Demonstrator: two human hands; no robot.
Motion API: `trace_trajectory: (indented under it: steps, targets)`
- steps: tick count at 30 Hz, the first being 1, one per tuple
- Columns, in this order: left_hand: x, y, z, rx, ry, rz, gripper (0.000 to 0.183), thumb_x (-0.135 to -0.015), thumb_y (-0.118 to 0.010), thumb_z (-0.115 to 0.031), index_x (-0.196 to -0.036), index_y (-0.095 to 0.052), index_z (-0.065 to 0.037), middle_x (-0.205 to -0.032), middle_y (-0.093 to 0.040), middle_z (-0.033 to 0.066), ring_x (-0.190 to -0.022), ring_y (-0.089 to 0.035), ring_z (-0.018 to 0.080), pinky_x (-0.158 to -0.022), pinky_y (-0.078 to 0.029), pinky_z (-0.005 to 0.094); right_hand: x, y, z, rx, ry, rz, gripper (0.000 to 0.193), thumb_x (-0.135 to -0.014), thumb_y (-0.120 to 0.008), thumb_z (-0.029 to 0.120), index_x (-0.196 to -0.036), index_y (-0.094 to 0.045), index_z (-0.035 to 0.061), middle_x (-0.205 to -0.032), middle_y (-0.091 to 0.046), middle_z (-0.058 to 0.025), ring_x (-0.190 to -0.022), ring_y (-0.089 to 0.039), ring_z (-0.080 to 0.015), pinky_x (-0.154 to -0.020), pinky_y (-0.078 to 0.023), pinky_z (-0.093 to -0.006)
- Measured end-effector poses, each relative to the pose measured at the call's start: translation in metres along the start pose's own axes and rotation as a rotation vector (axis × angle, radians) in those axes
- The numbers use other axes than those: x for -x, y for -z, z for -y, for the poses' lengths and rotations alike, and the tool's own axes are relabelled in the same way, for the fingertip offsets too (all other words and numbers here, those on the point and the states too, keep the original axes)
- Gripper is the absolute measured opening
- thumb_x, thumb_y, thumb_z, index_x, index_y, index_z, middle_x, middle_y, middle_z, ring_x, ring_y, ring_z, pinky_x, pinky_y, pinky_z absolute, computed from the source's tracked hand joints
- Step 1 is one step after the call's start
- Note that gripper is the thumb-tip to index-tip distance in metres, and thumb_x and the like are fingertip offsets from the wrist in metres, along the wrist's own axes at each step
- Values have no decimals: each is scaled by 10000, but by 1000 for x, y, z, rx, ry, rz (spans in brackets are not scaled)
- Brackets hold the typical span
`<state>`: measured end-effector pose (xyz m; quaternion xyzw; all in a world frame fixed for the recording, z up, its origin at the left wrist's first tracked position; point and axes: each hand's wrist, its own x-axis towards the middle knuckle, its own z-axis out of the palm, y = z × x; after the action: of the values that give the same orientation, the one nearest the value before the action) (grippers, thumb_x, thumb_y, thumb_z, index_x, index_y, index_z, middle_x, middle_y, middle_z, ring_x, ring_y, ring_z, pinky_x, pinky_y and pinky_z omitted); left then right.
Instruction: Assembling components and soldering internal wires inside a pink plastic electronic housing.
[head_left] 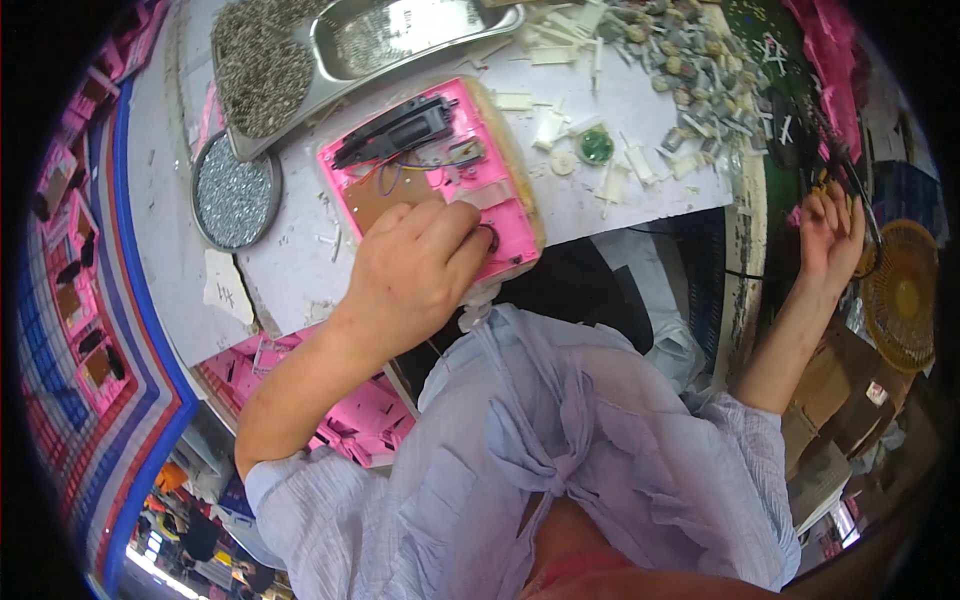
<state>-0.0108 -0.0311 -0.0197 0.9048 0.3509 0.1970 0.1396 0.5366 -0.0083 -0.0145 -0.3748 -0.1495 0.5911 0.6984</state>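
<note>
My left hand (415, 260) rests over the lower edge of a pink plastic housing (518, 232) on the table. Its fingers are curled together beside a small dark round part (488, 237); whatever they pinch is hidden. Inside the housing lie a long black module (400, 130), a brown board (385, 195) and thin coloured wires (400, 180). A padded, plastic-wrapped support (515, 150) shows under the housing. Far out to the right, my right hand (832, 240) is raised with its fingers apart, close to dark cords (850, 175) and a small yellow item.
Small screws fill a round dish (237, 190) and a metal tray (262, 75). White plastic parts (555, 52) and a heap of small grey parts (690, 80) cover the table's far right. More pink housings (85, 290) stand at left; a yellow basket (905, 290) stands at right.
</note>
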Motion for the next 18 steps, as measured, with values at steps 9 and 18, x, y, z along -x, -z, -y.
trace_trajectory:
  steps: [9,18]
  targets:
    - [25,1,-28,113,483,-378,323,-762,-822,-60,-1049,-674,-45,-1000,-609,135,-913,-625,308,-790,-514,412,82,-155,-180,1233,460,705,258,-803,-783,-8,-1043,-703,44,-928,-655,-45,-798,-594,-167,-683,-450,-300]
    - [39,-6,-11,46,419,-382,315,-723,-791,-25,-1023,-709,-81,-989,-621,68,-829,-602,243,-743,-433,370,95,-200,-255,1511,677,981,281,-723,-856,240,-922,-690,129,-836,-592,-12,-809,-546,-240,-799,-378,-397]
